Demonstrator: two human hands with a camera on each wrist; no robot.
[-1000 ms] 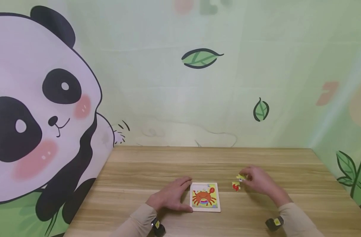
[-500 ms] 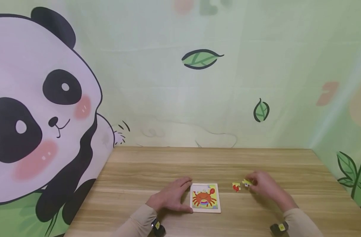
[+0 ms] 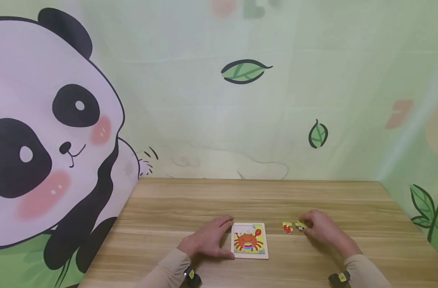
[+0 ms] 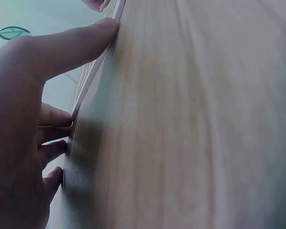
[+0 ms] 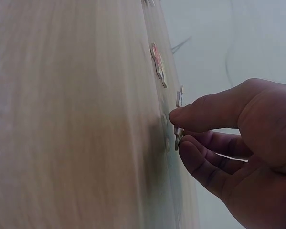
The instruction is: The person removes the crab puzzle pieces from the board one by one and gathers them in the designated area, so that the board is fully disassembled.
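A square jigsaw puzzle board [image 3: 249, 240] with a pale frame and a red crab picture lies on the table; its upper left area shows pale, without the printed picture. My left hand [image 3: 209, 239] rests against the board's left side, thumb by the near corner and fingers by the far one. In the left wrist view the thumb [image 4: 85, 45] touches the board's edge. Right of the board, my right hand [image 3: 323, 228] pinches a yellow puzzle piece [image 3: 300, 225] between thumb and fingers. A red and yellow puzzle piece [image 3: 287, 227] lies flat just left of it.
The wooden table [image 3: 190, 196] carries all of this. A printed cloth backdrop [image 3: 190, 120] with a panda and leaves rises behind the table and along its sides.
My right hand has moved the yellow puzzle piece right and slightly nearer, apart from the red and yellow piece and lower towards the table. The left hand and the board have stayed put.
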